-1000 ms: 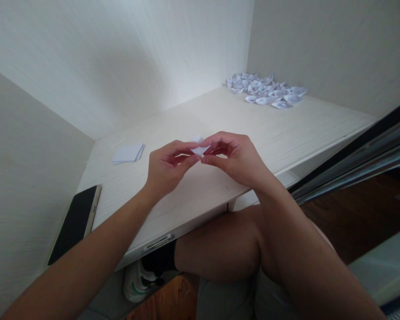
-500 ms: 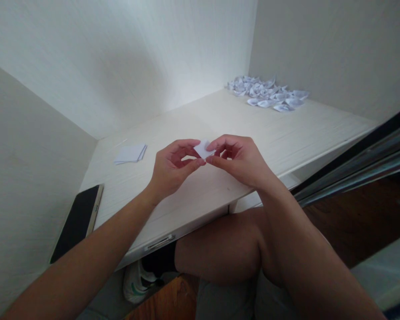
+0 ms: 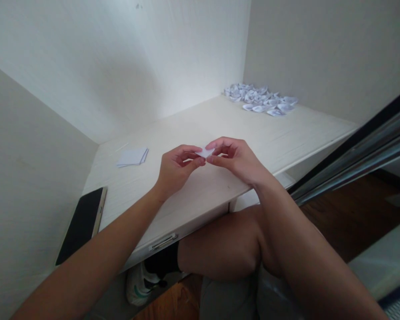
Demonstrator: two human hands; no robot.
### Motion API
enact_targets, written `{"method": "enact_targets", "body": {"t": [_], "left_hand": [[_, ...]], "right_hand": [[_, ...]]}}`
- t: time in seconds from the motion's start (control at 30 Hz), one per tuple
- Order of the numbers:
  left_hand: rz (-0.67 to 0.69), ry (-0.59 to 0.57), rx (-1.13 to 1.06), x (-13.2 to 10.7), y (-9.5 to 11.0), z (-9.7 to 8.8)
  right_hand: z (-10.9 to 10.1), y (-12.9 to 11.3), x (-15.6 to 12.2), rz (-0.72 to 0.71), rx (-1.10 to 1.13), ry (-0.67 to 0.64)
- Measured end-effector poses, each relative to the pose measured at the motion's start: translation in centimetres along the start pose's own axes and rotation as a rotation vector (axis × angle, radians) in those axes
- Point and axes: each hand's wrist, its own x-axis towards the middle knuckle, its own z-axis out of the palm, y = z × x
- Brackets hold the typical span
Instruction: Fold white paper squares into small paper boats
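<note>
A small folded piece of white paper (image 3: 205, 153) is held up above the desk between both hands. My left hand (image 3: 180, 166) pinches its left side between thumb and fingers. On the other side, my right hand (image 3: 234, 158) pinches the right edge the same way. The fingertips of the two hands nearly meet at the lower point of the paper, and they cover part of its edges. To the left of my left hand lies a short stack of white paper sheets (image 3: 131, 157) on the desk.
Many small folded white paper shapes (image 3: 260, 98) are heaped at the back right of the white desk (image 3: 186, 126). A dark flat tablet-like device (image 3: 80, 224) lies at the left edge. Walls stand behind and on both sides. A drawer handle (image 3: 163, 242) is on the desk front.
The paper between my hands has been folded or tipped from a taller square look to a flatter, triangular one. My fingers have drawn closer together vertically. The camera view has shifted slightly.
</note>
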Motion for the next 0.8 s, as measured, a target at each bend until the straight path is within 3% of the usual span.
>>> {"method": "enact_targets", "body": {"t": [0.17,0.3,0.5,0.8], "left_hand": [[0.217,0.017,0.242,0.2,-0.5,-0.3],[0.321,0.018,0.326,0.3,-0.6,-0.4],[0.024,-0.003,0.088,0.3,-1.6,0.4],[-0.14,-0.054,0.054,0.5,-0.7,0.6]], "right_hand": [[-0.3,0.8,0.5,0.101,0.011,-0.07],[0.0,1.3,0.8,0.05,-0.112,-0.065],[0.4,1.8,1.2,-0.078,-0.298,0.014],[0.3,2.7,1.9,-0.041,-0.206,0.008]]}}
